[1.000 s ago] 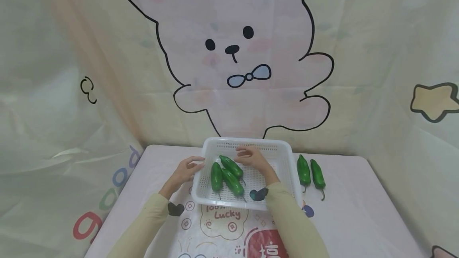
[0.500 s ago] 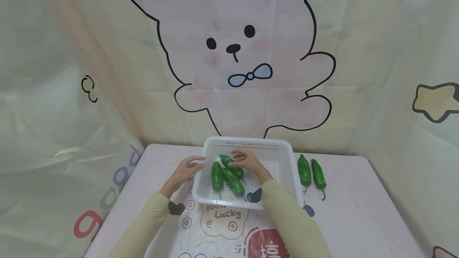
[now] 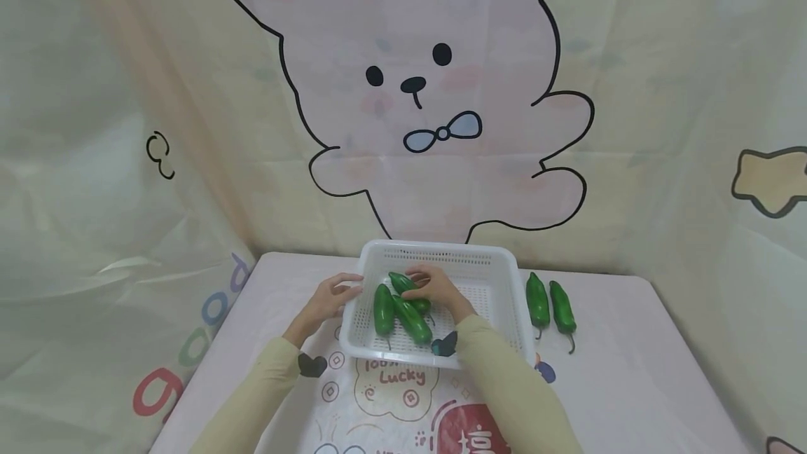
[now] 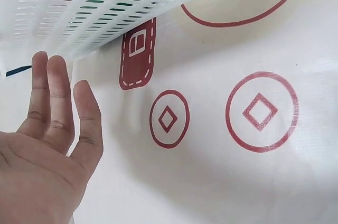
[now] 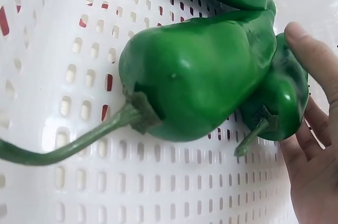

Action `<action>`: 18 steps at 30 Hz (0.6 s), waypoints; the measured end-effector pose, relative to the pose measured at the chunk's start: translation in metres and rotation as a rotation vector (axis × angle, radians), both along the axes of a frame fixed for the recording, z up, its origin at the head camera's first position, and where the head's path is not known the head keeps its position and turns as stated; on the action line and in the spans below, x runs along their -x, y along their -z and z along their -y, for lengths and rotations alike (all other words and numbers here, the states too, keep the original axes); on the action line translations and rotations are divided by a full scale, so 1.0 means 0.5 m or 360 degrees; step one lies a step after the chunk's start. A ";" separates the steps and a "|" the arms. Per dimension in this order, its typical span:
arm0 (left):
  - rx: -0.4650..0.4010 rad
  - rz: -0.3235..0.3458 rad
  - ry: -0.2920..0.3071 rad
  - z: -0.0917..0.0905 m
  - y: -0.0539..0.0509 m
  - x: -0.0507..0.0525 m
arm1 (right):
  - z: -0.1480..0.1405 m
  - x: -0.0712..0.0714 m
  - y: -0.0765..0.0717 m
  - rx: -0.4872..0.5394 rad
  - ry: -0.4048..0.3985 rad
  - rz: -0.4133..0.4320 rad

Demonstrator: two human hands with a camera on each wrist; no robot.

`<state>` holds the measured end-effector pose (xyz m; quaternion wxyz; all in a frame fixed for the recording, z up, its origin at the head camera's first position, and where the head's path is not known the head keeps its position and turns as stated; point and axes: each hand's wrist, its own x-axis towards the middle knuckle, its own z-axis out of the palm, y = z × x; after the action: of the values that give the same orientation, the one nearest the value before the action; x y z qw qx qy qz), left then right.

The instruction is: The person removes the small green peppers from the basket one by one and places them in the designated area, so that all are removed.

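Note:
A white perforated plastic basket (image 3: 498,307) stands on the table with three green chili peppers in its left half. My right hand (image 3: 436,287) reaches into it and grips the rearmost chili pepper (image 3: 401,281). In the right wrist view, the thumb (image 5: 309,49) lies on one side of that pepper and the fingers on the other. The front chili pepper (image 3: 412,321) lies against it, and the left chili pepper (image 3: 383,310) lies beside them. My left hand (image 3: 328,300) is at the basket's left wall, fingers extended; whether they touch it is hard to tell.
Two more green chili peppers, one nearer (image 3: 537,301) and one farther right (image 3: 562,308), lie on the table right of the basket. A printed white cloth (image 3: 630,370) covers the table. Behind it hangs a cartoon-printed curtain (image 3: 302,230).
My right hand has moved left and down from above the basket's middle onto the rearmost chili pepper, and its fingers have closed around it. The left hand stays at the basket's side.

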<state>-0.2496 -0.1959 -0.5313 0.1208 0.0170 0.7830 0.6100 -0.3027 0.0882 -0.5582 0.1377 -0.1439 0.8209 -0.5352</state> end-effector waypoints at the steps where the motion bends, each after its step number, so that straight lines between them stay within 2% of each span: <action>1: 0.0000 -0.0004 0.0003 0.000 0.000 0.000 | 0.001 0.001 0.001 -0.0004 0.0002 -0.0008; 11: 0.0046 -0.0028 0.0014 -0.001 0.004 0.001 | 0.002 0.001 -0.001 -0.0029 -0.0032 -0.0068; 18: 0.0060 -0.0030 -0.0003 -0.001 0.005 -0.001 | -0.001 0.001 -0.004 0.0020 -0.0022 -0.0027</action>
<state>-0.2493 -0.1955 -0.5338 0.1132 0.0196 0.7955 0.5949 -0.3034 0.0884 -0.5564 0.1336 -0.1549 0.8177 -0.5381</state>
